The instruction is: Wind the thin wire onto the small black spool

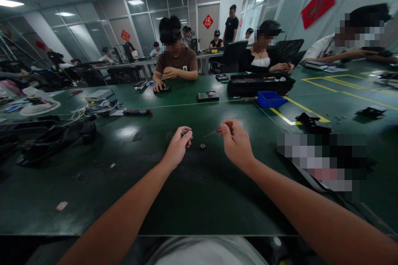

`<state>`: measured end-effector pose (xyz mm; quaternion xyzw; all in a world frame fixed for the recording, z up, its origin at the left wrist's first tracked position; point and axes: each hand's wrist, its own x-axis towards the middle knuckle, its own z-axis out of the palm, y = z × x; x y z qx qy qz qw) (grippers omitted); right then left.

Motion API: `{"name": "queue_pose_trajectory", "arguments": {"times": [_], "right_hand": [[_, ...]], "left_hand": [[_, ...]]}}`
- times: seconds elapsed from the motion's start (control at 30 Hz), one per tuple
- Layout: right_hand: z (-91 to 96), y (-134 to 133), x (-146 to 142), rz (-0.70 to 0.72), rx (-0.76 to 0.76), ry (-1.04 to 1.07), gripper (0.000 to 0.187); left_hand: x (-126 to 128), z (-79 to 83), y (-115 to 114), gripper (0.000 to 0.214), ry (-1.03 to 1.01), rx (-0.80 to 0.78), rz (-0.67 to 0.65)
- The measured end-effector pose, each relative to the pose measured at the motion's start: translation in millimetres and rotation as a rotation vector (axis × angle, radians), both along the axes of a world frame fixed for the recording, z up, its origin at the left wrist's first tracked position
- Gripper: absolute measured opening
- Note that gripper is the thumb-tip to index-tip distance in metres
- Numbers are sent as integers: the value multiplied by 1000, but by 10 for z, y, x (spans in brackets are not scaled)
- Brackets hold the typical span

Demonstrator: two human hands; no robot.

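My left hand is closed around a small round metallic part, mostly hidden by the fingers, so its kind cannot be made out. In a pinch, my right hand holds a thin screwdriver. Its slim shaft points left toward the left hand, with the tip apart from the held part. On the green table, below the gap between my hands, lies another small round metallic piece. Neither hand touches that piece.
Ahead lies a hard drive. Behind it stand a long black tray and a blue bin. A pen-like tool and a black bag lie leftward; black parts sit right. Co-workers sit across the table.
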<state>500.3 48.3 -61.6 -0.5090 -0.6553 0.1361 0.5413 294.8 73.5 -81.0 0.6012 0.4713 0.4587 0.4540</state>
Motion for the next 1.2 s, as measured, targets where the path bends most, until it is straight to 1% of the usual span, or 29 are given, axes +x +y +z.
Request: {"name": "queue_pose_trajectory", "arguments": {"times": [0.07, 0.13, 0.23, 0.33, 0.4, 0.47, 0.53, 0.6, 0.67, 0.73, 0.8, 0.87, 0.93, 1.0, 1.1, 1.2], "right_hand": [[5, 1, 7, 2, 8, 3, 17], [12, -2, 13, 12, 11, 4, 17], [20, -10, 17, 15, 19, 8, 17], [23, -14, 14, 6, 34, 16, 16], [24, -14, 12, 9, 42, 22, 15], [26, -14, 13, 16, 42, 23, 15], [27, -14, 16, 25, 40, 19, 16], [28, -15, 19, 27, 39, 17, 16], [28, -16, 21, 25, 38, 17, 16], [28, -17, 23, 19, 37, 13, 16], [29, -18, 23, 21, 37, 9, 17], [29, -20, 21, 28, 30, 7, 17], [26, -21, 16, 41, 10, 7, 18], [21, -21, 9, 55, -6, 15, 18], [15, -22, 0, 66, -14, 25, 19], [14, -21, -3, 64, -26, 15, 19]], "left_hand": [[-2, 76, -14, 33, 127, 18, -2], [-5, 150, -21, 33, 323, 54, -4], [7, 211, -11, 24, 576, 113, -70], [52, 189, 30, 21, 754, 180, -181], [94, 147, 69, 27, 883, 200, -232], [138, 105, 107, 33, 997, 186, -274], [175, 80, 136, 33, 1059, 177, -311], [193, 75, 156, 29, 1066, 179, -335], [178, 82, 173, 26, 1024, 164, -337], [119, 93, 199, 24, 937, 148, -317], [12, 108, 235, 24, 815, 115, -277], [-138, 132, 273, 27, 661, 26, -230], [-326, 169, 305, 32, 470, -103, -172], [-548, 213, 329, 33, 252, -196, -90], [-936, 274, 346, 28, -57, -268, 77], [-1353, 329, 328, 23, -279, -318, 244]]}}
